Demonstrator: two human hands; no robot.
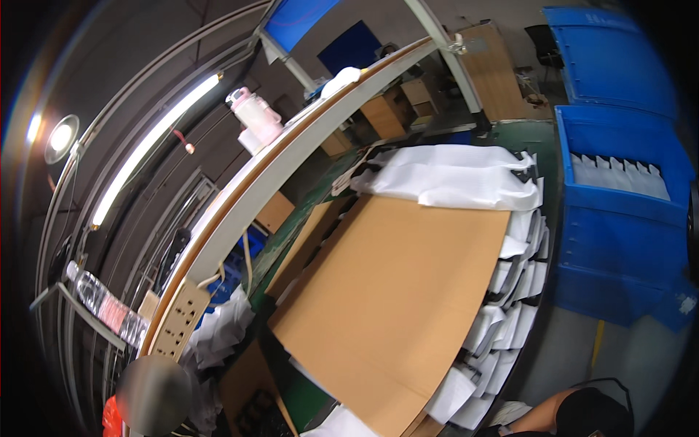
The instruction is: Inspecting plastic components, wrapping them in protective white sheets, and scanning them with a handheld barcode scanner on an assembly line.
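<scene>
Cardboard sheet (pixel 393 306): large, flat, brown; lies across the middle of the desk, on top of the white bags. Nearest thing to the forearm.
Forearm (pixel 542 416): bare, enters at lower right corner, beside the desk's near edge, apart from the sheet.
Hands: neither hand is in view; cannot tell whether wide, narrow or holding anything.
White bags (pixel 510 320): overlapping stack fanned along the right edge of the sheet, partly hidden under it.
White fabric pile (pixel 459 175): folded, at the far end of the sheet, touching its far edge.
Desk (pixel 313 193): green top, visible only in strips left of the sheet; mostly covered.
Shelf rail (pixel 291 156): long white and wood-edged beam arching over the desk's left side.
Power strip (pixel 178 320): beige, fixed at the rail's lower end.
Pink-lidded bottle (pixel 253 113): stands on the rail, upright.
Clear water bottle (pixel 102 302): lies on a small bracket, far left.
Tube lamp (pixel 153 149): lit, above the rail.
Blue crates (pixel 619 218): right of the desk; the nearer one holds white pieces.
Floor (pixel 626 357): grey, below the crates.
</scene>
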